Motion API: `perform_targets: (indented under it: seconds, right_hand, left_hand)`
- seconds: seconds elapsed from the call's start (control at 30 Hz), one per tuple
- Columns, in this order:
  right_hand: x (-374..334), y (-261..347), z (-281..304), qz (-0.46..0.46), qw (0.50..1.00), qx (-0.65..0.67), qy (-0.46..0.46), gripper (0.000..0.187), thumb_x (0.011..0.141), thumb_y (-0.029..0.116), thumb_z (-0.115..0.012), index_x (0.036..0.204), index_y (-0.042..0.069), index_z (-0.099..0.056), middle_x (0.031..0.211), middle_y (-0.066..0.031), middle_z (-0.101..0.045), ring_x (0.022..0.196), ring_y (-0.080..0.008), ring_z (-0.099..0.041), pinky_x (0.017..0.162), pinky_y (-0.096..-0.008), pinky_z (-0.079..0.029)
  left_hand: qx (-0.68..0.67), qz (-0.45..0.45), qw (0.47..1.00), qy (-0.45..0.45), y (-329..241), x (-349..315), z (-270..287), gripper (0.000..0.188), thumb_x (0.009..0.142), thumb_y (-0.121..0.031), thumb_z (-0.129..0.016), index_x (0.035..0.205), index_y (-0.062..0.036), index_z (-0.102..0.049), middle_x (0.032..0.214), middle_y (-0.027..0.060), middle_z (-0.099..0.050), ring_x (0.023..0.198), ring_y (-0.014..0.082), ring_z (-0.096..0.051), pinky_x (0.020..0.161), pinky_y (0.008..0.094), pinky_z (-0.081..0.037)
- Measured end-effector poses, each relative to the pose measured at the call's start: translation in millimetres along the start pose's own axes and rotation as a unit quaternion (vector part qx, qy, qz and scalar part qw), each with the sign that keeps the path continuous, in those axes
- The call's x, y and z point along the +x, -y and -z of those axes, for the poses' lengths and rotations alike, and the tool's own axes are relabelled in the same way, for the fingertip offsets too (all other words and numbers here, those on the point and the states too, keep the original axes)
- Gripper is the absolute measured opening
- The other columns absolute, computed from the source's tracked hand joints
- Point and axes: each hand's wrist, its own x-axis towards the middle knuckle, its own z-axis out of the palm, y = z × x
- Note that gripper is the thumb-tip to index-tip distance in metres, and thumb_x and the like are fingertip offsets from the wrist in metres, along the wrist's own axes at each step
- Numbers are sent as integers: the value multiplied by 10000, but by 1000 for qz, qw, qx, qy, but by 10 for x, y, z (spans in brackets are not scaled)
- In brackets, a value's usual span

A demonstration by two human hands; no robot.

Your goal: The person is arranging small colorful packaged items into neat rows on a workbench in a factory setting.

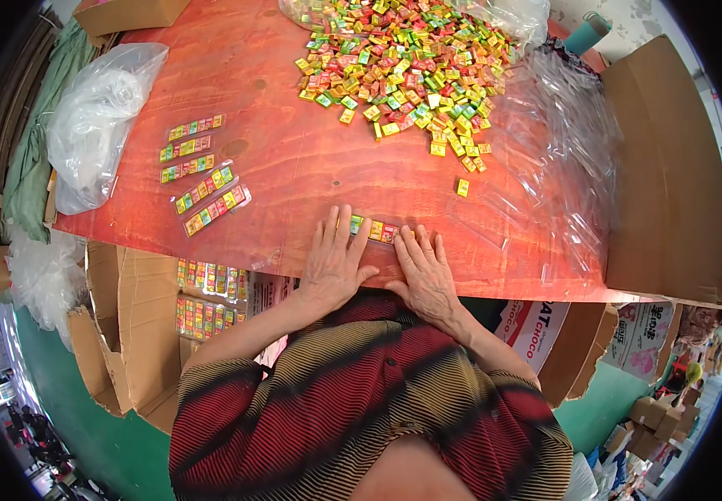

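Note:
A short row of small coloured boxes, green, yellow and red, lies on the red table in front of me, seemingly in a clear plastic sleeve. My left hand rests with fingers stretched out over the row's left end. On its right end lie the fingertips of my right hand, also extended. The fingers hide both ends of the row. One loose yellow box sits a little beyond my right hand. Several similar packed rows are lined up at the left.
A large heap of loose little boxes covers the far middle. Clear plastic sleeves are strewn at the right, beside a tall cardboard box. A plastic bag hangs over the left edge. Below, an open carton stands near packed rows.

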Motion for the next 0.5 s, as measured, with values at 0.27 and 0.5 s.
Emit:
perform_targets:
  seconds: [0.27, 0.5]
  right_hand:
    - [75, 11, 19, 15, 1000, -25, 9, 761, 743, 431, -574, 1316, 5, -313, 1381, -153, -290, 1297, -345, -227, 1041, -511, -163]
    - [459, 38, 12, 111, 958, 262, 25, 493, 806, 263, -565, 1222, 32, -439, 1303, -151, -401, 1255, -328, -312, 1040, -506, -189]
  left_hand:
    - [50, 2, 998, 44, 33, 67, 85, 769, 744, -443, -583, 1328, -37, -293, 1381, 235, -202, 1293, 381, -187, 995, 565, -208]
    - [26, 22, 999, 20, 43, 38, 41, 680, 783, -389, -558, 1313, -35, -322, 1364, 210, -267, 1273, 380, -239, 996, 564, -203]
